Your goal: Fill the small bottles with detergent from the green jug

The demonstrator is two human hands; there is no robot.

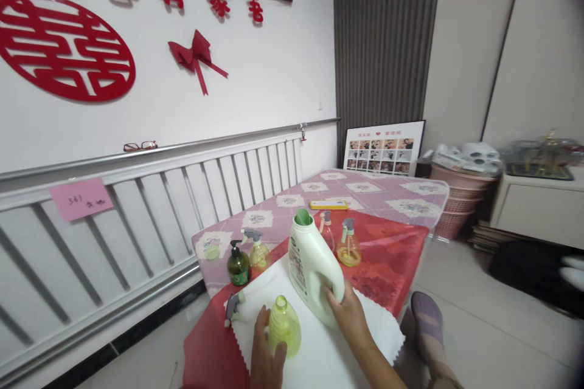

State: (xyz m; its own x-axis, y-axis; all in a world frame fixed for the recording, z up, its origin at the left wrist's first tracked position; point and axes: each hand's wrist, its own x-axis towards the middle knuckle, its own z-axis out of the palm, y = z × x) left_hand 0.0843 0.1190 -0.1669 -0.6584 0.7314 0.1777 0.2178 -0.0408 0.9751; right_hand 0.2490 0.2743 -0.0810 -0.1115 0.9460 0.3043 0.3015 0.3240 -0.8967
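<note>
My right hand (344, 304) grips the handle of a large pale green jug (305, 267), which leans slightly with its cap off and green spout showing. Left of it, my left hand (267, 346) is around a clear yellow-green spray bottle (285, 328) with an open neck, thumb and fingers on its sides. A grey spray head (233, 309) lies near the edge of the white sheet (319, 352). Behind stand a dark green pump bottle (239, 264) and a yellow spray bottle (260, 252). Right of the jug are a pinkish spray bottle (326, 228) and another with yellow liquid (349, 249).
A red cloth (387, 255) lies over the patterned tablecloth (296, 194). Farther back are a yellow flat pack (328, 204) and a pale green round piece (212, 252). A radiator (182, 194) runs along the left wall. Pink baskets (460, 200) stand at right.
</note>
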